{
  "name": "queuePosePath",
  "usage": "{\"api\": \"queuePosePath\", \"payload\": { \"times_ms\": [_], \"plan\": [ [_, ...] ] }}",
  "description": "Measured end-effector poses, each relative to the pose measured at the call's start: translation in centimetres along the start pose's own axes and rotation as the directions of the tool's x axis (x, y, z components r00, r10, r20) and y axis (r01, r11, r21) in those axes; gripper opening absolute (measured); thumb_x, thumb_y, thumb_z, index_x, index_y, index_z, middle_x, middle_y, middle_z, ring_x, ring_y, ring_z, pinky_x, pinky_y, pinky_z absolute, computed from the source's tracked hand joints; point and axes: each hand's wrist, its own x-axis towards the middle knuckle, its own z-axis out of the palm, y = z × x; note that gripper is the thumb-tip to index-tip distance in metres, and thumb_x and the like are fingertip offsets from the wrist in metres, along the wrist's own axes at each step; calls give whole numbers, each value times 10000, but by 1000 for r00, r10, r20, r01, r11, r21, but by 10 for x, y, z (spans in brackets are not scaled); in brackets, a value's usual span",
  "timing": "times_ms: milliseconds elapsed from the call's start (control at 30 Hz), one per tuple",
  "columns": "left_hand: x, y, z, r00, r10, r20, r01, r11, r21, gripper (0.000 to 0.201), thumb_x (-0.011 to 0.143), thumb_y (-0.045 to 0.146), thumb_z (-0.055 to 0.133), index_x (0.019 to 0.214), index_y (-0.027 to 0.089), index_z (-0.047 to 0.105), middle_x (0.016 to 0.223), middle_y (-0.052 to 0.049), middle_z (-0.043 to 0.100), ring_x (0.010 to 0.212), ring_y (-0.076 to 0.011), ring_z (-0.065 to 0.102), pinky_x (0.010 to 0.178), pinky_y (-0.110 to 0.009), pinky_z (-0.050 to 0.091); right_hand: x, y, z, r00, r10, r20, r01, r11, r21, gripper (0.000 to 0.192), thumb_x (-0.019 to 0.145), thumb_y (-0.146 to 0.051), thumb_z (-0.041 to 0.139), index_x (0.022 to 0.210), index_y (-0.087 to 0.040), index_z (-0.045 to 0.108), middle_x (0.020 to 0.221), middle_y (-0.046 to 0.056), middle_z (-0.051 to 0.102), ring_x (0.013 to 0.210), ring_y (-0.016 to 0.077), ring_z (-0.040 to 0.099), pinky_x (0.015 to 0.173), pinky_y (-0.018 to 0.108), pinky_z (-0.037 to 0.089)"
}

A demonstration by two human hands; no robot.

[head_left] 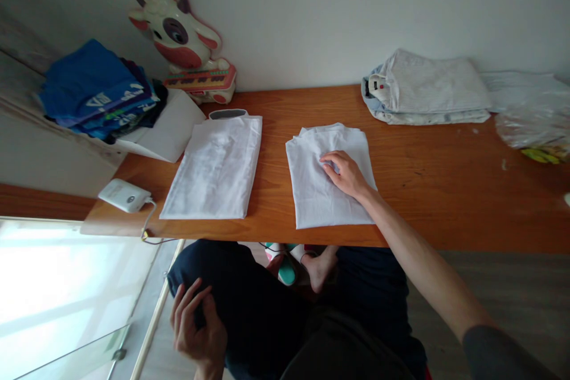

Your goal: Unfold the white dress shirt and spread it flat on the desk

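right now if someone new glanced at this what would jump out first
Two folded white garments lie side by side on the wooden table: the left one is untouched, while the right hand rests flat on the right one. At the back left a cow-shaped toy keyboard leans against the wall beside a stack of blue clothes. The left hand hangs open below the table edge, by the lap.

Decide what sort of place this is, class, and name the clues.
Probably a room at home, used for folding laundry: two folded white garments on a long wooden table, a blue clothes stack, and a cow-shaped toy keyboard against the wall.
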Motion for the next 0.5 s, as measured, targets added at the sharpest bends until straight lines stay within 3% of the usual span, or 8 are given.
{"api": "queuePosePath", "payload": {
  "times_ms": [333, 433, 500],
  "plan": [
    [1, 2, 3, 999, 38, -20, -36, 998, 56, 112, 941, 211, 768, 1050, 215, 792, 1165, -82, 826, 1361, -351, 674, 1220, -672, 458, 0, 0, 0, 1000, -16, 7, 16, 1000, -18, 230, 1087, -416, 564, 1174, -306, 745, 1217, 72, 756, 1213, 305, 669, 1121, 522, 527],
    [7, 17, 11, 995, 89, 35, -90, 995, 45, 69, 957, 210, 747, 985, 228, 807, 1087, -51, 836, 1244, -316, 732, 1252, -679, 424, 0, -2, 0, 999, -38, 27, 39, 998, -41, 232, 1085, -385, 555, 1188, -306, 748, 1215, 73, 750, 1199, 308, 668, 1103, 522, 536],
    [12, 39, 23, 989, 95, 112, -90, 995, -45, 76, 970, 201, 727, 981, 213, 801, 1071, -48, 827, 1154, -293, 760, 1211, -647, 490, -1, -5, -1, 997, -59, 55, 63, 995, -75, 237, 1078, -363, 562, 1215, -309, 749, 1238, 74, 743, 1203, 314, 662, 1099, 533, 533]
  ]
}}
